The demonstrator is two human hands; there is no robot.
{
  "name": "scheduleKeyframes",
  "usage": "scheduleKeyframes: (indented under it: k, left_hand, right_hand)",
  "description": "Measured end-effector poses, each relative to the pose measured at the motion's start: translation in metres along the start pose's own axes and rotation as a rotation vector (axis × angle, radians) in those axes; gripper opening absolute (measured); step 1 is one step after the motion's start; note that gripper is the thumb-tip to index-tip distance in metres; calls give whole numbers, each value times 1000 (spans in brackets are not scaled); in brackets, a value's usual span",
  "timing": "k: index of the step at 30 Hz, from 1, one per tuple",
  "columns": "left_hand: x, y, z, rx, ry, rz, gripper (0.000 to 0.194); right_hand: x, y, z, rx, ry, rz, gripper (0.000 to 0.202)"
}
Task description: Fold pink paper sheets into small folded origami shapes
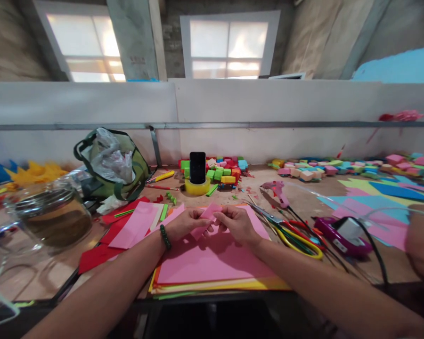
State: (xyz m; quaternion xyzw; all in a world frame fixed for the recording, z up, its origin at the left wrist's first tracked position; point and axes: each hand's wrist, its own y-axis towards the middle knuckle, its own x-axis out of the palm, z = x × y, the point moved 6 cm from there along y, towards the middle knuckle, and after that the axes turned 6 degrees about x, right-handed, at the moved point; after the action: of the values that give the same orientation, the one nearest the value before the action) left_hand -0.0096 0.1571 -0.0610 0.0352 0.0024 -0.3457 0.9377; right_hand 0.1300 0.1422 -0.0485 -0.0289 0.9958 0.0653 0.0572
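Between my two hands is a small piece of pink paper [205, 225], partly hidden by the fingers. My left hand [189, 223] pinches it from the left, a dark green bead bracelet at the wrist. From the right, my right hand [236, 225] has thumb and fingers closed on its other edge. Both hands are just above a stack of coloured paper sheets [212, 263], pink on top. Left of the stack lie loose pink paper strips [134, 226] and red paper [97, 258].
Scissors [297, 240], a pink glue gun [277, 192] and a purple power strip [342, 238] lie to the right. A phone [197, 167] stands on a tape roll [197, 187] ahead. A glass jar [53, 216] and green bag [113, 165] are left. Another person's arm [422, 242] is at right.
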Motion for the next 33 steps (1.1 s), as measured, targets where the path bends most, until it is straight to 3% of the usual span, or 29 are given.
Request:
scheduleKeyframes:
  k: [6,10,13,16,19,21,25,33]
  left_hand:
    - [0,-1,2,19,55,-14,39]
    - [0,1,2,66,275,-36,40]
    - [-2,1,4,129,458,34,32]
    - [-1,-2,10,211,641,126,45]
    - [10,-4,12,251,904,32,44]
    - [17,-4,12,251,992,-55,34]
    - [22,-4,14,261,1070,-122,9]
    - [28,-9,10,296,1166,-179,19]
  right_hand:
    - [0,0,-3,-9,-72,-9,30]
    - [-2,1,0,14,-178,-15,29]
    - [-6,5,10,85,-313,-23,28]
    - [-12,10,17,130,-479,-38,28]
    - [-17,13,15,110,-645,-34,26]
    - [-20,14,12,100,-751,-29,24]
    - [-25,14,12,116,-917,-43,27]
    - [-27,27,10,145,-1036,-97,35]
